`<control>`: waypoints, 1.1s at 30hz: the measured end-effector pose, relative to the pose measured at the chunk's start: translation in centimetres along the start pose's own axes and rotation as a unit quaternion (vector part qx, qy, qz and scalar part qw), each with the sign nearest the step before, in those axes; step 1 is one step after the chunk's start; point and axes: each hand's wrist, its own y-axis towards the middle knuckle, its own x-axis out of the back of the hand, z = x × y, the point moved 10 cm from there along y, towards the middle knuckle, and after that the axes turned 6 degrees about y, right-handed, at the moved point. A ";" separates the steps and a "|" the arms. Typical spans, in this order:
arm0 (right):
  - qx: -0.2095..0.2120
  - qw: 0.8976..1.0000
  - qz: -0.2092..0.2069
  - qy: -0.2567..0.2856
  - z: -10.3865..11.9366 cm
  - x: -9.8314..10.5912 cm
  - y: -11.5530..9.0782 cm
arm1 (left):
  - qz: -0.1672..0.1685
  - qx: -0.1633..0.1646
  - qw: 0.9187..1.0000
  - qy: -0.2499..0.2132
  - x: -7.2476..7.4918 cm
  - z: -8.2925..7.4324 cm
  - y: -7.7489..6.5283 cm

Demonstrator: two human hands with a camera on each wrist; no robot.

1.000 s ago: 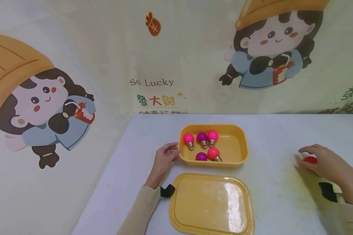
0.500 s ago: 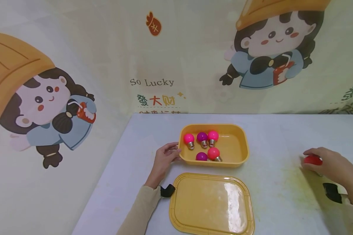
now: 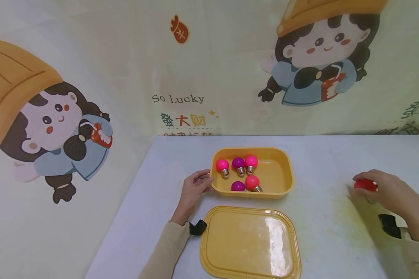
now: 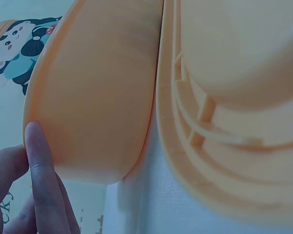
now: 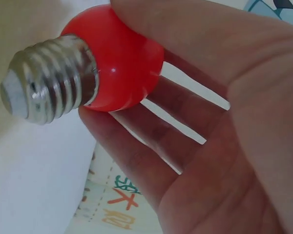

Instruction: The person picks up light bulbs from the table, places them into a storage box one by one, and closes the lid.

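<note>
My right hand [image 3: 391, 192] grips a red light bulb [image 5: 122, 63] between thumb and fingers at the right side of the table. Its silver screw base [image 5: 49, 80] points out of the grasp in the right wrist view. At the left end of a yellow plastic box [image 3: 279, 174], my left hand [image 3: 193, 192] pinches the rim, with the thumb against the outer wall in the left wrist view. Inside the box lie pink bulbs [image 3: 222, 165] and purple bulbs [image 3: 238, 163], mostly in its left half.
A yellow lid [image 3: 248, 240] lies flat on the white table [image 3: 328, 232], in front of the box and beside my left wrist. Behind the table hangs a printed cloth [image 3: 230, 77] with cartoon figures.
My right hand has closed round the red bulb and shifted it slightly; more of the bulb shows now. The left hand and the box keep their places.
</note>
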 end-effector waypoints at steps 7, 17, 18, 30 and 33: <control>0.027 0.999 -0.026 -0.004 1.5 0.6 0.4 | 0.001 -0.002 1.000 0.000 0.0 0.0 0.0; 0.079 0.994 -0.069 0.001 4.4 1.1 1.0 | 0.005 0.003 1.000 0.002 -0.1 0.2 0.1; 0.077 0.995 -0.064 0.004 4.5 1.1 1.1 | 0.007 0.002 1.000 0.002 -0.1 0.2 0.1; 0.065 0.997 -0.042 0.020 6.7 1.0 2.1 | 0.006 0.002 1.000 -0.004 -0.1 0.1 0.1; 0.057 0.997 -0.034 0.032 7.1 0.8 2.4 | 0.006 0.002 1.000 -0.006 -0.1 0.1 0.1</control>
